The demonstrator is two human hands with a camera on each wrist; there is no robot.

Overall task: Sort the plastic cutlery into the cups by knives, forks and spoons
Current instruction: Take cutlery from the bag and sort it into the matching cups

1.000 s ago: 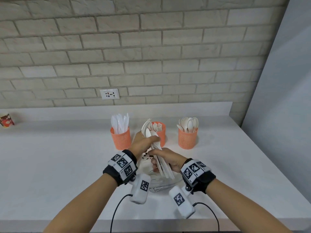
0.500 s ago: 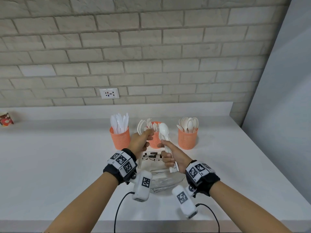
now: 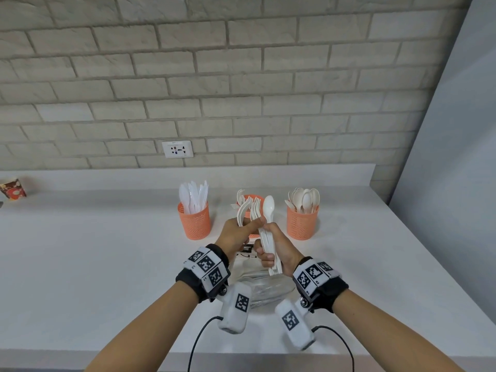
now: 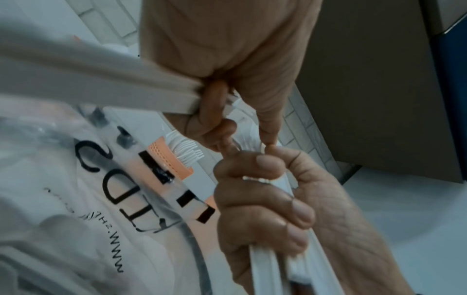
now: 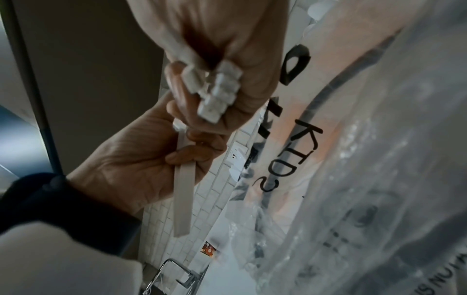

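At the near middle of the counter: both hands meet above a clear plastic bag (image 3: 264, 287) printed with black letters.
Left hand (image 3: 236, 235): fingers curled tight around the handles of a small bunch of white plastic forks (image 3: 243, 210), tines pointing up and away; in the left wrist view (image 4: 222, 59) its thumb tip touches the right hand's thumb tip.
Right hand (image 3: 279, 247): closed around a thick bundle of white cutlery handles (image 3: 269, 251), thumb pressed on top; square handle ends stick out below the fist (image 5: 215, 93).
Spoon (image 3: 268, 206): stands upright at the top of the right hand's bundle, bowl up, just right of more fork tines rising from the same bundle.
Left cup (image 3: 194, 222): orange mesh, far left of the hands, filled with white knives (image 3: 194, 196) standing upright.
Middle cup (image 3: 251, 201): orange mesh, directly behind the hands and mostly hidden by them; fork tines show above its rim.
Right cup (image 3: 302, 222): orange mesh, far right of the hands, holding spoons (image 3: 304, 198) bowls up.
Counter (image 3: 94, 264): white, with a patterned paper cup (image 3: 13, 188) at its far left edge.
Wall: pale brick with a white socket plate (image 3: 177, 149) above the cups.
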